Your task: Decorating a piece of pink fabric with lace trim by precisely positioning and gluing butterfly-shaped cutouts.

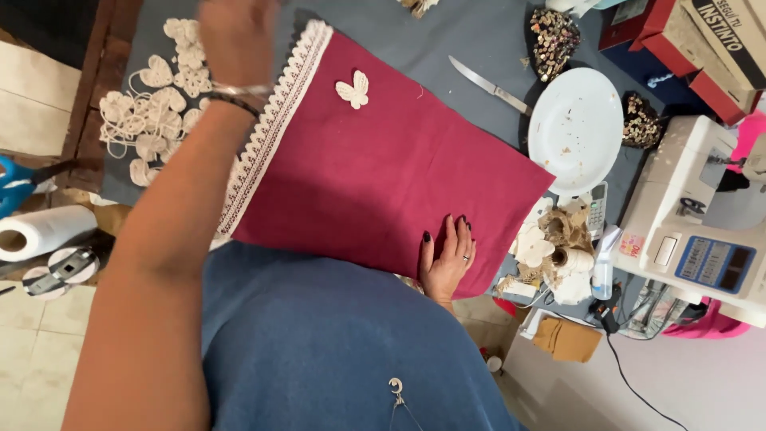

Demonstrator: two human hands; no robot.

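- paper towel roll [44, 231] lying on its side far left, blue scissors [16, 185] just above it.
- heap of cream crochet butterflies [152, 104] on the grey table cloth [479, 36], upper left.
- left hand [235, 36] raised over that heap, blurred, back toward the camera, bracelets at the wrist; cannot tell if it's open or closed, or whether it holds anything.
- maroon cloth [375, 175] spread flat mid-table, long axis running diagonally from lower left to upper right, its lace-trimmed edge [271, 128] on the left side, pointing up toward the top of the table.
- one crochet butterfly [353, 89] sits on the cloth near its top end, apart from the heap.
- right hand [447, 255] open, fingers spread, palm flat on the cloth's near right corner.
- knife [488, 85] on the table right of the cloth, white plate [576, 128] with crumbs beside it.
- pile of trims and thread spool [554, 251] just right of the right hand.
- white sewing machine [702, 215] far right, boxes [702, 40] behind it.
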